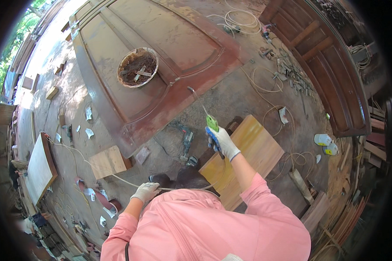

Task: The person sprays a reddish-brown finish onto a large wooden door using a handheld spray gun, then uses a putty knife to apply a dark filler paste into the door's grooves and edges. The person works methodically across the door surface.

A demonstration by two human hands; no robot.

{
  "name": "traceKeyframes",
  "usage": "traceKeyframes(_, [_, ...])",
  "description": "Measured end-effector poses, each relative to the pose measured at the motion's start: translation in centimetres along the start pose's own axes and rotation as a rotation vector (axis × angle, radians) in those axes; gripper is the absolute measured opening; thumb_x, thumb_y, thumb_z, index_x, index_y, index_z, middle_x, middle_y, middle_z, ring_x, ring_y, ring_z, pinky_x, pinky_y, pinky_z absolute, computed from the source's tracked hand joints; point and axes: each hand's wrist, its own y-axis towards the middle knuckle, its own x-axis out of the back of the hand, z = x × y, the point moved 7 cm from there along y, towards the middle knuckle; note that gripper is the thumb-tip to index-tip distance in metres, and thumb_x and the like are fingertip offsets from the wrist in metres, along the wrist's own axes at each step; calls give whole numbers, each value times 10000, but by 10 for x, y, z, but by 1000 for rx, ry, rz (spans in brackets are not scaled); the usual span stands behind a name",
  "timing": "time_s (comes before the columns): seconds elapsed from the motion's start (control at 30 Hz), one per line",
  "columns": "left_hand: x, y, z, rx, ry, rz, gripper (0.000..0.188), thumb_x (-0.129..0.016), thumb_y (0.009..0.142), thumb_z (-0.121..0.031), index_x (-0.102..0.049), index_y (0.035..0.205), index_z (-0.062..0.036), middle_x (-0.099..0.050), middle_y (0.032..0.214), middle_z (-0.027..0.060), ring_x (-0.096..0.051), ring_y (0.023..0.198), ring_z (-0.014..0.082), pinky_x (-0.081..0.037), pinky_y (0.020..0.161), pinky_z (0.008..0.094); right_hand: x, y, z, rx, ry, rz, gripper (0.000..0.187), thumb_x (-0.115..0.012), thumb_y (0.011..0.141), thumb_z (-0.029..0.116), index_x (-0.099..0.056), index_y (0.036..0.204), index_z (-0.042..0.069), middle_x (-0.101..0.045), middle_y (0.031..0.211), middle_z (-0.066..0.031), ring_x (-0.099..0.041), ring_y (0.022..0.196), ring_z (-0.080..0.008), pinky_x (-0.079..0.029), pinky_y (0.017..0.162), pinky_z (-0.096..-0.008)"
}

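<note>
Jutting from right grip point(222, 142) — green air gun point(212, 123), nozzle point(199, 101) toward brown panel point(174, 52)

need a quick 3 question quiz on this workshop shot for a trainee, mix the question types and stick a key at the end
1. Multiple choice: what is in the right hand?
A) a paint roller
B) a green tool with a thin nozzle
C) a hammer

2. True or false: the round bowl sits on the floor.

3. Fill in the blank: the left hand is closed on a thin, pale ____.

Key:
1. B
2. False; it sits on the large wooden panel.
3. hose
</note>
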Motion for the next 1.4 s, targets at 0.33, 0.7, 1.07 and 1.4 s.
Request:
traceKeyframes(0.33, [17,-19,-18,25,-161,-192,336,-550,1017,-355,-646,1060,-37,-707,1070,226,-659,1048,421,-510,889,512,40,59,47,121,83,-209,344,-700,972,435,-609,966,103,-587,634,-21,-575,453,-157,-398,356,-287])
traceKeyframes(0.7, [57,0,-38,-8,-160,-397,305,-576,985,-363,-651,997,-67,-709,985,174,-675,994,377,-511,864,497,85,97,102,220,136,-310,336,-703,962,445,-602,900,130,-578,617,-16,-571,447,-172,-397,375,-297])
traceKeyframes(1.07, [33,-25,64,296,8,-458,296,-654,894,-361,-729,982,-88,-724,989,143,-682,997,356,-516,880,477,33,108,105,58,-99,33,383,-714,947,481,-606,932,114,-600,643,-11,-594,492,-151,-399,407,-280])
traceKeyframes(1.4, [27,-60,111,409,92,-667,210,-700,875,-347,-718,918,-142,-704,970,96,-651,1027,321,-461,971,460,-34,145,130,149,-211,90,408,-715,940,492,-631,923,92,-589,638,-13,-575,477,-142,-401,416,-276])
